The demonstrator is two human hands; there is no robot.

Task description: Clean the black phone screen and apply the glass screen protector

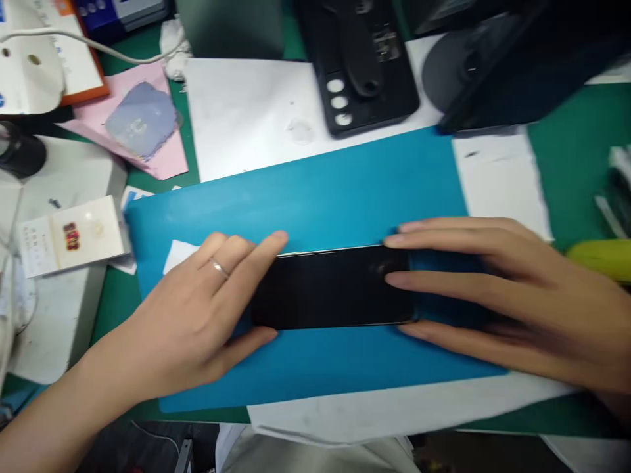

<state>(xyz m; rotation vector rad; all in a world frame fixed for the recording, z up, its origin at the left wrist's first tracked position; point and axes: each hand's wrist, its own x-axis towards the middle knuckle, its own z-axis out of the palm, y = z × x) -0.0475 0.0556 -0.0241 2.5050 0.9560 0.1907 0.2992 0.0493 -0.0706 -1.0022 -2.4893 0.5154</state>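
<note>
A smartphone (330, 289) with a dark screen lies lengthwise on a blue mat (345, 184). My left hand (197, 309), wearing a ring, grips its left end, thumb at the near edge and index finger along the far edge. At the other end, my right hand (497, 289) spans the phone with long, spread fingers. Its thumb touches the near corner, one fingertip rests on the screen, and others meet the far corner. The palm side of both hands is hidden.
Behind the mat lies a black phone case (365, 72) with camera holes. A dark stand (493, 66) is at the back right. A white cigarette pack (73, 236) sits at left, near pink paper (172, 151). Something yellow (599, 259) shows at right.
</note>
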